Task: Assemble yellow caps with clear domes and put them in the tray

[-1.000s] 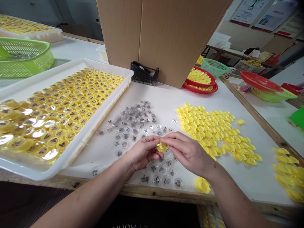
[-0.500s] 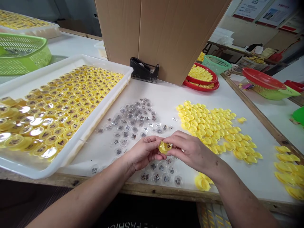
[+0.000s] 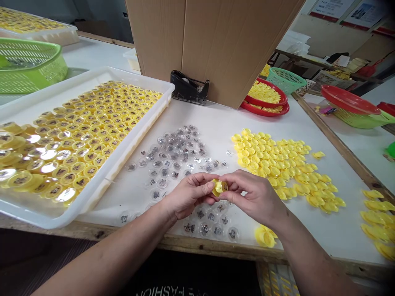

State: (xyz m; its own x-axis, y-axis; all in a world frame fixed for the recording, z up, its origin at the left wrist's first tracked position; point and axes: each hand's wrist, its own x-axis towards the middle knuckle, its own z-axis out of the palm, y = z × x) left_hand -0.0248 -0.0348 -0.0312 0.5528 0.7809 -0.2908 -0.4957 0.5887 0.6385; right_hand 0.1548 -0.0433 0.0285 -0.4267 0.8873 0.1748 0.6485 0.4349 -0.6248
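Between both hands is a small yellow plastic cap (image 3: 218,187) with a shiny surface and a dark printed mark at its right side. My left hand (image 3: 193,194) pinches it from the left, and my right hand (image 3: 249,191) grips it from the right with thumb and fingertips. Below and behind my left hand lie clear discs (image 3: 182,144) with dark printed pictures. Loose yellow caps (image 3: 271,162) spread over the table to the right of my right hand. A few more stacked yellow caps (image 3: 265,236) sit at the front edge.
A white tray (image 3: 123,164) full of yellow caps with printed discs stands at left. Behind are a green basket (image 3: 46,68), a black tape dispenser (image 3: 189,88), a tall cardboard box (image 3: 216,45) and red trays (image 3: 285,107). A wooden strip (image 3: 342,144) edges the table.
The yellow cap has been turned between my fingers, and both hands stay closed on it. The whole view has shifted slightly.
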